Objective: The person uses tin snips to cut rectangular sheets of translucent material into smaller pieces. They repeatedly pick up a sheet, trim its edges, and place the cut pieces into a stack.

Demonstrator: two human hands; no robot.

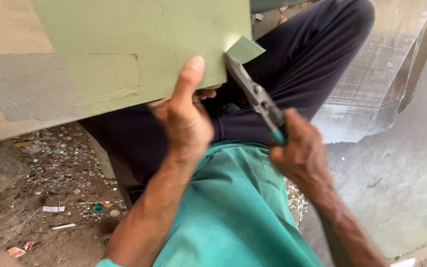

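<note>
A large pale green sheet (139, 39) fills the top left of the head view. My left hand (186, 116) grips its lower edge, thumb pressed flat on the face and fingers curled behind. My right hand (302, 153) is closed around the teal-tipped handles of a pair of metal snips (258, 96). The blades bite into the sheet's right edge, where a small green flap (244, 49) curls away from the cut. Both hands work above my lap, over dark trousers and a teal shirt.
A shiny metal sheet (376, 84) lies on the right, on a grey concrete floor (411, 168). Dirt ground on the left is strewn with several small round metal bits (60, 163), paper scraps and a green bottle cap (98, 208).
</note>
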